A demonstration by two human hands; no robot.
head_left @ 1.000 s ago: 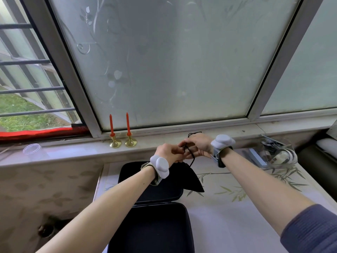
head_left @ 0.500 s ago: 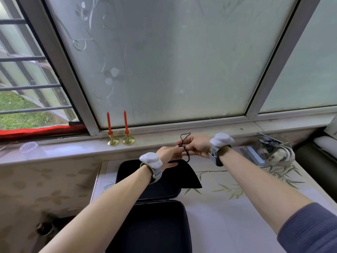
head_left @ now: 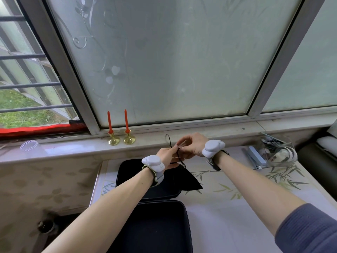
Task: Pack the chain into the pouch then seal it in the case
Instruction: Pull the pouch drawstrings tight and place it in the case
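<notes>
A black pouch [head_left: 184, 180] hangs by its neck over the far half of the open black case [head_left: 155, 229]. My left hand [head_left: 166, 155] and my right hand [head_left: 191, 146] meet above it, each pinching the pouch's thin black drawstring [head_left: 168, 141], which loops up to the left of my fingers and runs down to the gathered neck. The chain is not visible. The case lies open flat on the table, near half toward me, far half partly under the pouch and my left wrist.
Two red candles in brass holders [head_left: 121, 137] stand on the window sill. A clear lid [head_left: 29, 144] lies at the sill's left. A clear container with cables [head_left: 279, 152] and a pale blue box [head_left: 255, 157] sit at the table's right back. The table [head_left: 228, 207] carries a bamboo print.
My hands have risen slightly and drawn apart along the drawstring; a loop of cord now stands up left of my fingers. The pouch hangs a little lower from its neck.
</notes>
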